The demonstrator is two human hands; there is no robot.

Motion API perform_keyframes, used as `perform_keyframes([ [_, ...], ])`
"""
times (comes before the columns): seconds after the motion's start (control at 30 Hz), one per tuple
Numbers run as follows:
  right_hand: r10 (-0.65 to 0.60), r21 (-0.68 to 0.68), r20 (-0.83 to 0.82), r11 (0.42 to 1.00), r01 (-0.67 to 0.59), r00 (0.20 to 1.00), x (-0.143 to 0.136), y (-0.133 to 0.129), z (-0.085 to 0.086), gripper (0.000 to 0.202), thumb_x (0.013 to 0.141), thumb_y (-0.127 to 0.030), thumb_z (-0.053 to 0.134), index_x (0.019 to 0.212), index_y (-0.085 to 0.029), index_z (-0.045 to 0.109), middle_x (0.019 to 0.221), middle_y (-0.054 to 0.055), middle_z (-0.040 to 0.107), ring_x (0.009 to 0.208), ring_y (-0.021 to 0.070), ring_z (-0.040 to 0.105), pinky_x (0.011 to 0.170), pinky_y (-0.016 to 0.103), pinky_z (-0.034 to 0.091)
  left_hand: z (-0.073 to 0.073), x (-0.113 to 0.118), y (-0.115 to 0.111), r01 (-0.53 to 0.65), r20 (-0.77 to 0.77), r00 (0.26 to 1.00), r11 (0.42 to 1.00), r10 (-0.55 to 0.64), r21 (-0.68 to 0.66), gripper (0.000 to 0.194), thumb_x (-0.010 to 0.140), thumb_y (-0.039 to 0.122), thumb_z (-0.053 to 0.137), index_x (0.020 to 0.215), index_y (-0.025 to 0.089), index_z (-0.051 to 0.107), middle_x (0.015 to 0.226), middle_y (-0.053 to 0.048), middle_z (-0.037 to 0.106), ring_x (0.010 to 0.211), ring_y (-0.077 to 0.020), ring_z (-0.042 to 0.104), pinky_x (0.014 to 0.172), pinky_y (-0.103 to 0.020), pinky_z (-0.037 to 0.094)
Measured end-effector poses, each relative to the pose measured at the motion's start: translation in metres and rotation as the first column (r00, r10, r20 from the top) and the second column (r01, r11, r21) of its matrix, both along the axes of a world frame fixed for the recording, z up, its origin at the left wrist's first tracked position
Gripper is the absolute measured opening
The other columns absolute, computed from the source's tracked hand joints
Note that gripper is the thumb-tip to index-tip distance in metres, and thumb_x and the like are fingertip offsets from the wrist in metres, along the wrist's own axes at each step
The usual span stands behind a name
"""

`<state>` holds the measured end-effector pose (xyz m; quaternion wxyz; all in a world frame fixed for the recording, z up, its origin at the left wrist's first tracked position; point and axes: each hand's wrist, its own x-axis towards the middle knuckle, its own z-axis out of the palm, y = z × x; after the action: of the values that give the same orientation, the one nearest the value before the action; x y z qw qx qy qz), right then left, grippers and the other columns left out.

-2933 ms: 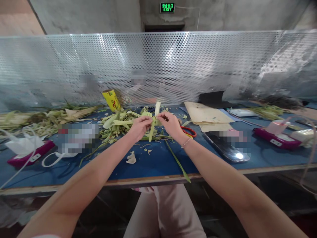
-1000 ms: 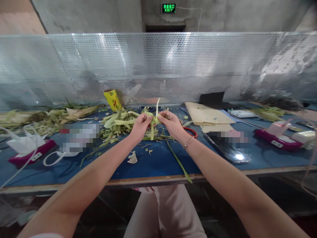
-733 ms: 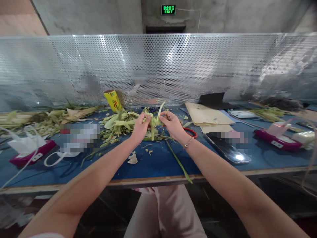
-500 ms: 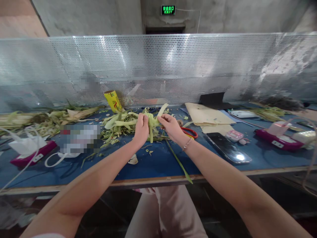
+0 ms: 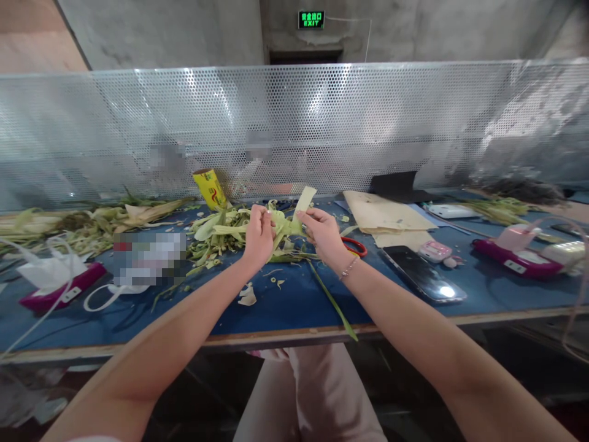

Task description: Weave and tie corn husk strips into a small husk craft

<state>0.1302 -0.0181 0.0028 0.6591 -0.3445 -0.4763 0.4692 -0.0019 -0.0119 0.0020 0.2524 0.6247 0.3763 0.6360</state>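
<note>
Pale green strips that look like corn husk point(image 5: 286, 226) stretch between my two hands above the blue tabletop. My left hand point(image 5: 260, 235) is closed on the bunched part, with its fingertips pinched together. My right hand point(image 5: 319, 233) pinches a broad husk strip point(image 5: 304, 201), whose flat end sticks up past the fingers. Behind and left of my left hand lies a heap of husk scraps point(image 5: 216, 236). Red-handled scissors point(image 5: 356, 247) lie just right of my right hand, partly hidden by it. A long green strip point(image 5: 334, 301) runs down to the table's front edge.
A yellow tube point(image 5: 210, 188) stands behind the heap, before a perforated metal screen point(image 5: 294, 116). To the right lie tan sheets point(image 5: 389, 212), a phone point(image 5: 421, 273) with its light on and a purple power strip point(image 5: 519, 259). Another purple power strip point(image 5: 87, 285) is at left.
My left hand has shifted slightly left and its hold on the husk has changed. The strip in my right hand now stands higher and shows its broad face. The husk end hanging between my hands no longer shows.
</note>
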Motion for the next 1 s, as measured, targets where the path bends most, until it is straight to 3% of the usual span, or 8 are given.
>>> perform_keyframes([
  [0.2,-0.197,0.146,0.121,0.973,0.179,0.973,0.009,0.008,-0.002,0.028,0.059,-0.042,0.064,0.066,-0.015,0.060,0.048,-0.006,0.037,0.042,0.0036,0.025,0.040,0.020,0.022,0.006,0.000,0.002,0.043,0.124,0.992,0.997,-0.034,-0.068,0.022,0.079,0.040,0.044,0.072,0.021,0.035,0.053,0.006,0.036,0.043,-0.0045,0.036,0.040,-0.016,0.029],
  [0.37,-0.309,0.298,0.206,0.924,0.241,0.929,0.017,0.007,0.000,0.025,0.063,-0.040,0.061,0.058,-0.016,0.058,0.048,-0.005,0.034,0.047,0.0063,0.027,0.045,0.022,0.025,0.014,-0.002,0.002,0.097,0.164,0.984,0.979,-0.068,-0.177,0.021,0.080,0.035,0.044,0.069,0.021,0.033,0.048,0.008,0.037,0.039,-0.0035,0.034,0.039,-0.015,0.028],
  [0.5,-0.406,0.425,0.294,0.866,0.262,0.865,0.020,0.004,0.000,0.025,0.067,-0.038,0.058,0.054,-0.017,0.055,0.048,-0.004,0.029,0.049,0.0077,0.026,0.048,0.023,0.026,0.015,-0.002,0.001,0.150,0.159,0.982,0.938,-0.104,-0.311,0.023,0.078,0.037,0.046,0.069,0.020,0.035,0.049,0.007,0.046,0.036,-0.0030,0.037,0.039,-0.015,0.028],
  [0.6,-0.473,0.464,0.283,0.829,0.313,0.834,0.020,0.004,-0.001,0.027,0.071,-0.039,0.055,0.055,-0.018,0.052,0.048,-0.005,0.025,0.050,0.0083,0.025,0.050,0.024,0.027,0.015,0.001,-0.003,0.230,0.210,0.966,0.877,-0.153,-0.422,0.023,0.076,0.036,0.050,0.071,0.020,0.035,0.053,0.005,0.052,0.039,-0.0060,0.045,0.040,-0.017,0.032],
  [0.77,-0.489,0.475,0.305,0.822,0.315,0.817,0.016,0.002,-0.005,0.024,0.077,-0.040,0.047,0.066,-0.019,0.048,0.049,-0.006,0.028,0.047,0.0084,0.026,0.050,0.024,0.025,0.017,0.009,-0.011,0.391,0.470,0.874,0.754,-0.124,-0.528,0.018,0.072,0.026,0.057,0.072,0.017,0.042,0.057,0.001,0.056,0.048,-0.0083,0.053,0.050,-0.021,0.043],
  [0.87,-0.466,0.465,0.344,0.839,0.283,0.815,0.012,0.000,-0.007,0.025,0.079,-0.040,0.043,0.063,-0.020,0.040,0.049,-0.006,0.029,0.046,0.0077,0.026,0.049,0.023,0.024,0.016,0.012,-0.014,0.482,0.520,0.837,0.684,-0.174,-0.548,0.014,0.071,0.025,0.057,0.068,0.014,0.049,0.056,-0.001,0.055,0.051,-0.0081,0.053,0.051,-0.021,0.044],
  [1.0,-0.439,0.477,0.417,0.851,0.219,0.796,0.011,0.000,-0.008,0.027,0.078,-0.040,0.045,0.060,-0.020,0.037,0.049,-0.006,0.033,0.047,0.0083,0.029,0.051,0.024,0.025,0.012,0.015,-0.016,0.466,0.481,0.849,0.741,-0.220,-0.484,0.017,0.070,0.024,0.059,0.062,0.015,0.047,0.051,0.003,0.050,0.045,-0.0057,0.048,0.048,-0.019,0.042],
])
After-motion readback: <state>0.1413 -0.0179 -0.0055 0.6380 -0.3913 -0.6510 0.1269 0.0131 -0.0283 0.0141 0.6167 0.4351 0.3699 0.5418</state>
